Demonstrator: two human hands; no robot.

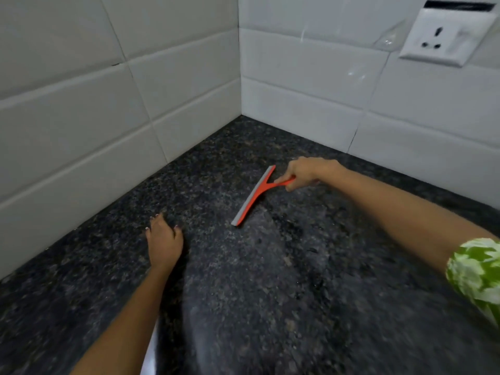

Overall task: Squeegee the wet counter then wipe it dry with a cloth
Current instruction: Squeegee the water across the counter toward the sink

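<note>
hands: right hand point(305, 171) gripping squeegee point(254, 197), granite counter point(270, 293)

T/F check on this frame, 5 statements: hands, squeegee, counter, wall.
1. The right hand holds the squeegee by its handle. True.
2. The squeegee is blue. False: it is orange-red with a grey blade.
3. The left hand rests empty on the counter. True.
4. A cloth lies on the counter beside the squeegee. False: no cloth is in view.
5. A socket sits on the tiled wall at upper right. True.
</note>
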